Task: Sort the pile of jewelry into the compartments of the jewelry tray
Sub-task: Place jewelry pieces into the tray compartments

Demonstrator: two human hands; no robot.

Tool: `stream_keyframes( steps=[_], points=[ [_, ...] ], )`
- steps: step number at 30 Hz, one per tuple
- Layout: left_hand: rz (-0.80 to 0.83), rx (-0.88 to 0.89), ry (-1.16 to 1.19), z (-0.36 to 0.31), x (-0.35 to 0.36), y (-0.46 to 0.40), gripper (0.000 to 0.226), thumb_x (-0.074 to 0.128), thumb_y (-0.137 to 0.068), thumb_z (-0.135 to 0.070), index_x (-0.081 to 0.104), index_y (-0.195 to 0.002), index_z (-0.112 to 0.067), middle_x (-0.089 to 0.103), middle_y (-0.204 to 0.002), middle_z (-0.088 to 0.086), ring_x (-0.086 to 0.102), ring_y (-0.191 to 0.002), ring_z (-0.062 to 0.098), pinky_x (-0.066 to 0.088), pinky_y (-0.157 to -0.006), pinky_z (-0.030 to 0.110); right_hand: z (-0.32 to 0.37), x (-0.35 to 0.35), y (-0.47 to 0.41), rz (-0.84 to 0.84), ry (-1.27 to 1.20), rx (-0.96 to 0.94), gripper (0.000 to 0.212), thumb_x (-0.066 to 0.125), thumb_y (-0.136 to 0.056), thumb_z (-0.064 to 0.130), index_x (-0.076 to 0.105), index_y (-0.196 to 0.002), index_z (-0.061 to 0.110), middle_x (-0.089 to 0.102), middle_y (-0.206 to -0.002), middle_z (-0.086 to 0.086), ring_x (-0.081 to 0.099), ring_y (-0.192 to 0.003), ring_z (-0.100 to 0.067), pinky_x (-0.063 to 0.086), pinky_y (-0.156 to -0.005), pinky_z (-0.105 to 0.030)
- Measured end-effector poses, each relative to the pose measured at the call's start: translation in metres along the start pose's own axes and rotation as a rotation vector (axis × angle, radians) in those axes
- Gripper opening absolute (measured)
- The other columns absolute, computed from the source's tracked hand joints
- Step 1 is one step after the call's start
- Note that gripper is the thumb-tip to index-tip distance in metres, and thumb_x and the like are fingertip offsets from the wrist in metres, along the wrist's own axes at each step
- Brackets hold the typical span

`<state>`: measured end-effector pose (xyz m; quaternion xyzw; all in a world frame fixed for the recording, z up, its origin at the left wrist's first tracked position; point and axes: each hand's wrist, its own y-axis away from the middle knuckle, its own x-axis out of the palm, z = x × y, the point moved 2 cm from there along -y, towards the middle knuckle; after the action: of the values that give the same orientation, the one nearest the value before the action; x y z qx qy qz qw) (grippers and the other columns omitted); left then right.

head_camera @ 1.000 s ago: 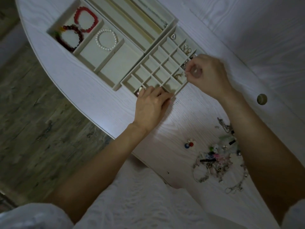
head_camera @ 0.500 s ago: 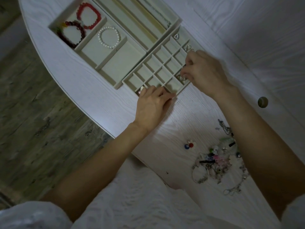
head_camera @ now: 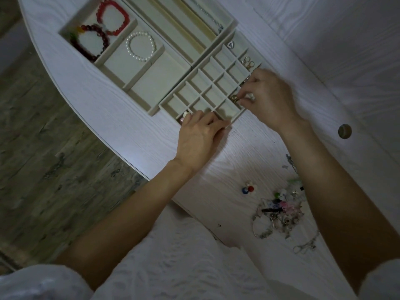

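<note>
The cream grid tray (head_camera: 225, 107) of small compartments lies on the white table. My right hand (head_camera: 268, 100) hovers over its right edge and pinches a small gold piece (head_camera: 234, 98) just above a compartment there. My left hand (head_camera: 200, 137) rests on the tray's near edge with fingers laid flat, next to a pink and white piece (head_camera: 185, 116) in the corner cell. The jewelry pile (head_camera: 279, 211) lies near my right forearm. A small flower-shaped piece (head_camera: 249, 188) sits apart to its left.
A bracelet tray (head_camera: 151, 83) holds a red bracelet (head_camera: 112, 18), a dark beaded bracelet (head_camera: 93, 43) and a pearl bracelet (head_camera: 140, 46). Behind is a long-slot tray (head_camera: 184, 24). The grid holds hoop earrings (head_camera: 247, 61) and a heart piece (head_camera: 231, 44). A round knob (head_camera: 344, 131) is at right.
My right hand has come down from above the tray's right edge to a nearer compartment, still pinching the small piece. My left hand has stayed on the tray's near edge.
</note>
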<state>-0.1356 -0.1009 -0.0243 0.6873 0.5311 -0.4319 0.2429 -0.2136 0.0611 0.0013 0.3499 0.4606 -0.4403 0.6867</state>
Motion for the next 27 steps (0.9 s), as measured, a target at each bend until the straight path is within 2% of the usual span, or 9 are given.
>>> stream_keyframes(
  steps=[8, 15, 21, 24, 27],
  points=[
    [-0.015, -0.010, 0.007, 0.000, 0.000, 0.001, 0.028, 0.048, -0.092, -0.029, 0.074, -0.094, -0.017, 0.065, -0.081, 0.000, 0.054, -0.072, 0.022, 0.023, -0.069, 0.025, -0.004, -0.001, -0.005, 0.014, 0.110, -0.070, 0.007, 0.067, -0.083, 0.008, 0.071, -0.082, 0.003, 0.060, -0.088, -0.011, 0.056, -0.083, -0.029, 0.033, -0.059, -0.027],
    [-0.021, -0.001, 0.012, 0.000, 0.000, 0.001, 0.028, 0.049, -0.092, -0.028, 0.074, -0.096, -0.016, 0.065, -0.081, 0.000, 0.054, -0.072, 0.021, 0.025, -0.069, 0.026, 0.001, 0.003, -0.011, 0.089, 0.186, -0.215, 0.005, 0.062, -0.082, 0.002, 0.066, -0.081, -0.001, 0.057, -0.088, -0.013, 0.055, -0.082, -0.031, 0.046, -0.058, -0.034],
    [-0.010, -0.002, 0.014, 0.000, 0.000, 0.001, 0.026, 0.049, -0.091, -0.027, 0.073, -0.096, -0.016, 0.065, -0.082, 0.000, 0.055, -0.072, 0.021, 0.029, -0.068, 0.028, -0.001, 0.004, -0.014, 0.140, 0.152, -0.213, 0.008, 0.065, -0.083, 0.006, 0.069, -0.085, 0.000, 0.058, -0.089, -0.014, 0.055, -0.087, -0.031, 0.051, -0.065, -0.042],
    [-0.002, -0.006, 0.025, 0.000, 0.001, 0.001, 0.027, 0.048, -0.091, -0.028, 0.073, -0.097, -0.016, 0.065, -0.082, 0.000, 0.055, -0.073, 0.022, 0.032, -0.067, 0.030, -0.001, 0.002, -0.015, 0.142, 0.115, -0.162, 0.009, 0.066, -0.083, 0.007, 0.072, -0.088, 0.002, 0.060, -0.092, -0.012, 0.056, -0.090, -0.029, 0.051, -0.068, -0.040],
    [-0.004, -0.007, 0.024, 0.000, 0.000, 0.001, 0.028, 0.048, -0.092, -0.028, 0.073, -0.098, -0.016, 0.065, -0.083, 0.001, 0.055, -0.073, 0.022, 0.031, -0.068, 0.029, 0.000, 0.001, -0.015, 0.122, 0.118, -0.160, 0.009, 0.064, -0.083, 0.006, 0.071, -0.086, 0.001, 0.060, -0.092, -0.012, 0.057, -0.087, -0.028, 0.048, -0.064, -0.034]
  ],
)
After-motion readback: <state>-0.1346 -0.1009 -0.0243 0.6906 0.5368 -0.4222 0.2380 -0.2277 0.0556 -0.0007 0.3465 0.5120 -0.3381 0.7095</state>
